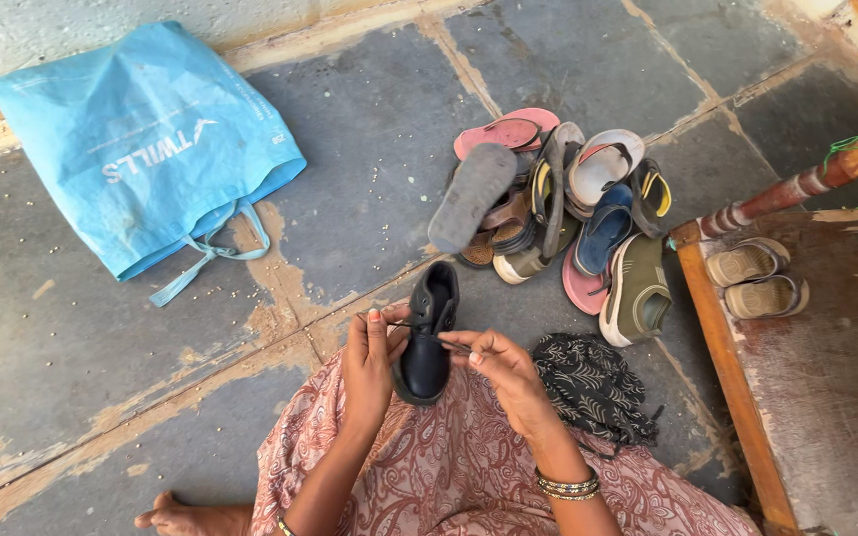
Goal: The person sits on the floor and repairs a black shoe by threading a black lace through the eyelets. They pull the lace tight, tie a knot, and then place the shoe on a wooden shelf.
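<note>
Grey stone-slab floor with sandy, worn joints, lit by daylight. A pale rough wall runs along the top. A wooden bed frame stands at right.

Your left hand is raised in front of you with the fingers curled and the thumb pointing up, its nail showing, the forearm rising from the lower edge of the view. Your right hand sits just beside it, turned inward, its thumb and forefinger pinched together toward the left hand. Both wrists are bent slightly toward each other, and the right wrist carries bangles. A bare foot shows at the lower left.
</note>
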